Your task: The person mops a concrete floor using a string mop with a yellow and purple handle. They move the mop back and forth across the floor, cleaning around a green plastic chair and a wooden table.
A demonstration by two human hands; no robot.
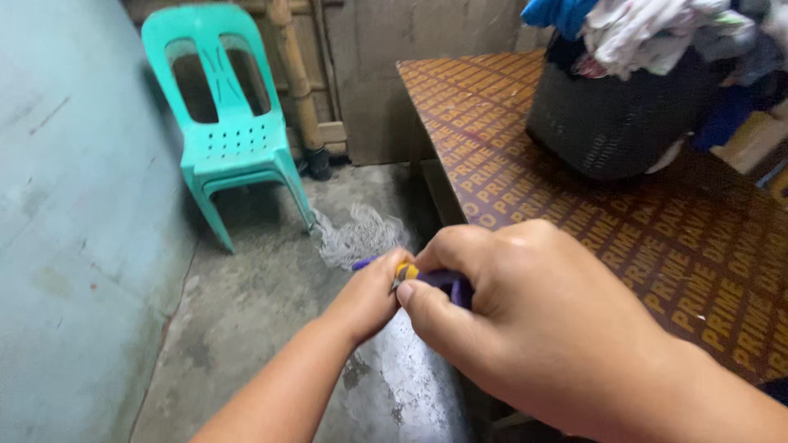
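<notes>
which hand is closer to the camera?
The right hand: it looms large in the foreground, pinching the purple object. The left hand grips it farther out.

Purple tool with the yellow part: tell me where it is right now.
In the head view the purple tool sits low centre, pinched between the left hand and right hand, over the concrete floor beside the patterned table.

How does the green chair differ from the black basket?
The chair is light green and stands on the floor by the wall; the basket is black and sits on the table. The chair's seat is bare, while the basket is heaped with clothes. Both look like perforated plastic.
</notes>
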